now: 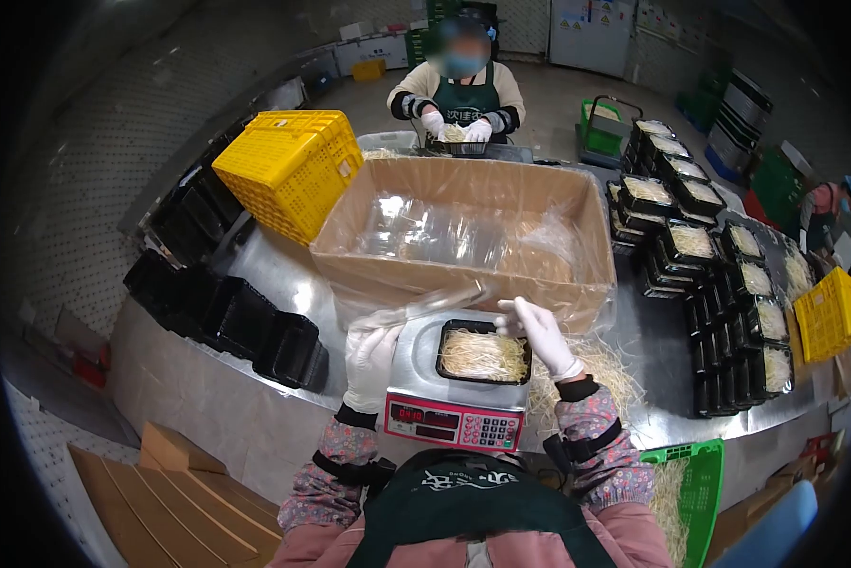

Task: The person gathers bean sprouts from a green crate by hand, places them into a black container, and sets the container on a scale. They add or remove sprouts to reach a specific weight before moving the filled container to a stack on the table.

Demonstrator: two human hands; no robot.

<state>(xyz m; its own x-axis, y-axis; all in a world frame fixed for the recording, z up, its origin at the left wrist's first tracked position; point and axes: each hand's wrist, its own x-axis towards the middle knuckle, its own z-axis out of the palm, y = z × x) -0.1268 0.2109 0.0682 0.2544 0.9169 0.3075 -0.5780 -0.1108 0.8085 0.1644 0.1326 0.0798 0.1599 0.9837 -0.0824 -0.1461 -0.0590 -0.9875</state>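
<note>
My gloved left hand [372, 358] is closed on the edge of a clear plastic lid [435, 302], held tilted above the back of the scale. On the metal top of the digital scale [414, 377] sits a black tray [483, 380] filled with pale bean sprouts [482, 355]. The red display is lit. My gloved right hand [543, 339] hovers at the tray's right rim, fingers apart and holding nothing I can see.
Behind the scale stands a cardboard box [463, 281] lined with clear plastic. Black trays [245, 317] and a yellow crate [288, 170] are left; packed trays [692, 242] are stacked right. Loose sprouts [591, 383] lie beside the scale. Opposite, a co-worker [463, 99] handles a tray.
</note>
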